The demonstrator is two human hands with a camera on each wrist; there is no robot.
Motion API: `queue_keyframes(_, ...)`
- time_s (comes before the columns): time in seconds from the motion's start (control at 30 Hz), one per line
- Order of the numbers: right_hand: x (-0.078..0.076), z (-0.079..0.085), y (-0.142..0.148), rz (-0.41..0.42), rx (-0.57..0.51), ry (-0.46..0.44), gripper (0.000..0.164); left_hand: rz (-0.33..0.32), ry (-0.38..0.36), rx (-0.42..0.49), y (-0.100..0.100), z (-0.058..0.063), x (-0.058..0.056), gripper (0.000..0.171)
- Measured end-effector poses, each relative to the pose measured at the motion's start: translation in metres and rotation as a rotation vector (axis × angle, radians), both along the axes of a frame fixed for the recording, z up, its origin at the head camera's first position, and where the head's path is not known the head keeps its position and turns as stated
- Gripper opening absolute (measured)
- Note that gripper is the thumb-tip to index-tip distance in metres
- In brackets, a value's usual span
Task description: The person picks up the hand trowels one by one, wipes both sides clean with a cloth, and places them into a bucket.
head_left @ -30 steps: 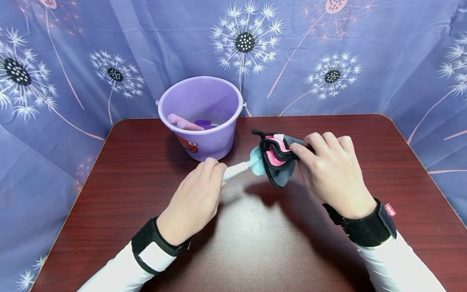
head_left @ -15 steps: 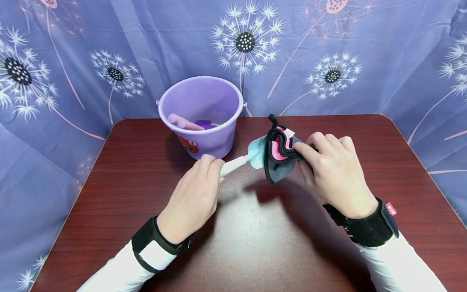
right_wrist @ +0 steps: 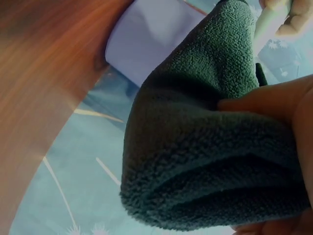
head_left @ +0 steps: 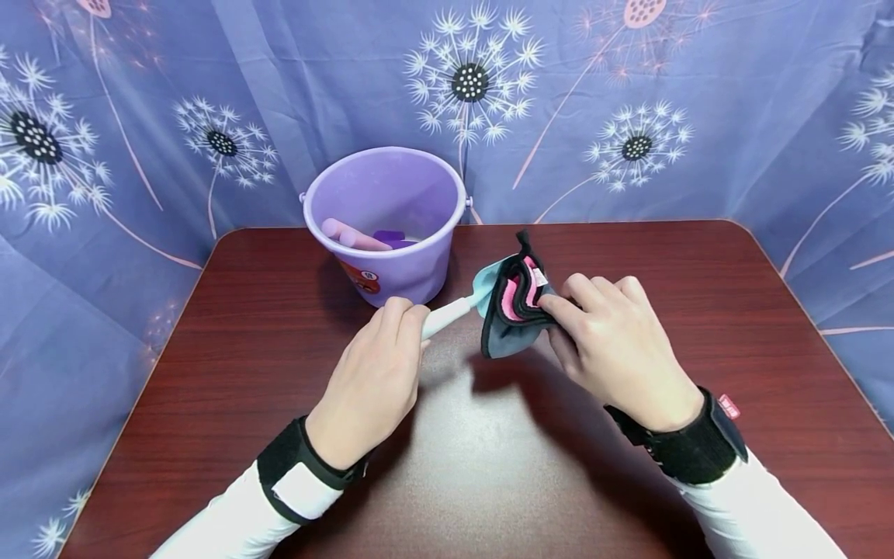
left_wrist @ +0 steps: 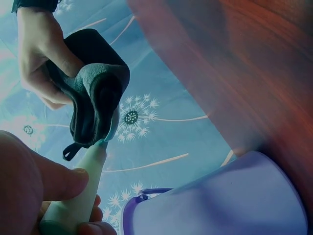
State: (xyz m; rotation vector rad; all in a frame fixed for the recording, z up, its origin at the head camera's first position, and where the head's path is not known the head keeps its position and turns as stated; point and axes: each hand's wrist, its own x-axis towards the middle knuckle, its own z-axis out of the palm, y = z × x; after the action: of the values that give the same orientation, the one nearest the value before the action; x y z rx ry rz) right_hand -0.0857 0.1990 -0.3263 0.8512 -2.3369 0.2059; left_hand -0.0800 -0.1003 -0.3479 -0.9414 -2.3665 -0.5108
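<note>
In the head view my left hand (head_left: 370, 380) grips the white handle (head_left: 447, 317) of a toy shovel, whose light blue blade (head_left: 483, 286) points away to the right. My right hand (head_left: 618, 349) pinches a folded cleaning cloth (head_left: 513, 339), grey and pink with black edging and a small white tag. The cloth overlaps the blade and hides much of it. The left wrist view shows the thumb along the shovel handle (left_wrist: 78, 196) and the cloth (left_wrist: 105, 78) at its far end. Thick fluffy folds of the cloth (right_wrist: 195, 147) fill the right wrist view.
A purple bucket (head_left: 429, 268) stands at the back of the dark red wooden table (head_left: 230, 349), left of the cloth. Inside it lie pink rod-like pieces (head_left: 359, 239) and a dark purple piece (head_left: 389, 235). A blue dandelion-print curtain (head_left: 559, 116) hangs behind the table.
The cloth has swung up, then shifted left and down over the blade, carried by my right hand. The shovel has tilted slightly upward; the bucket stays put.
</note>
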Motion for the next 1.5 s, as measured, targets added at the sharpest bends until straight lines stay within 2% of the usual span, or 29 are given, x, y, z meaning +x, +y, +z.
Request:
queue_keyframes(0.53,0.006,-0.004,-0.009,0.087,0.094,-0.072,0.022,0.001,-0.015,-0.015,0.002,-0.002,0.001,0.025)
queue_keyframes(0.9,0.007,-0.003,-0.01,0.141,0.132,-0.077,0.022,-0.008,-0.021,-0.016,0.003,-0.002,0.001,0.025)
queue_keyframes(1.17,0.007,0.0,-0.01,0.154,0.148,-0.067,0.022,-0.005,-0.036,-0.028,0.002,-0.001,0.003,0.027)
queue_keyframes(1.5,0.012,0.005,-0.008,0.142,0.191,-0.055,0.018,-0.023,-0.016,-0.037,0.002,-0.001,0.002,0.026)
